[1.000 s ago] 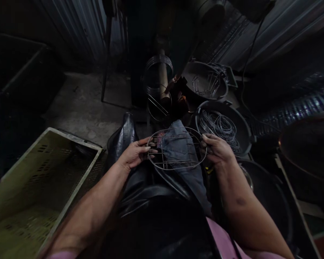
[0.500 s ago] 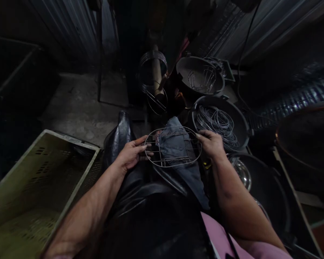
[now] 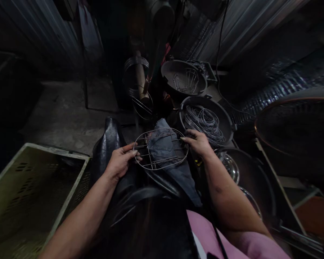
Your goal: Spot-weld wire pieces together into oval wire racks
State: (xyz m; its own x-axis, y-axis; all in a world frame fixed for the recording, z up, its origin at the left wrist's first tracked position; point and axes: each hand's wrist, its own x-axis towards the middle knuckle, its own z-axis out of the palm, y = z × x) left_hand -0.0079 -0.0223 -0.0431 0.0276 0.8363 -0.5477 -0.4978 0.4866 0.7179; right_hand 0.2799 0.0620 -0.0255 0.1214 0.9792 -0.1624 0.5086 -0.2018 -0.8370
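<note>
Above my lap I hold a round wire rack (image 3: 162, 168) with thin crossing wires inside its ring. My left hand (image 3: 120, 158) pinches the left side of the rim, thumb on top and fingertips reaching under it. On the opposite side, my right hand (image 3: 198, 143) grips the rim between thumb and fingers. Beneath the rack, a worn blue denim cloth (image 3: 162, 145) lies over a shiny black apron (image 3: 108, 138) covering my legs.
A yellow plastic crate (image 3: 78, 180) stands at my left. To the right are a basin of coiled wire (image 3: 205, 122), a basin with a wire frame (image 3: 184, 81), and a larger dark tub (image 3: 255, 180) holding shiny metal rings. Ahead is a wooden rod (image 3: 140, 77) with wire hoops around it.
The view has swung to the right, so the surroundings and my hands appear farther left. Both hands keep their hold on the wire rack, which stays over the denim.
</note>
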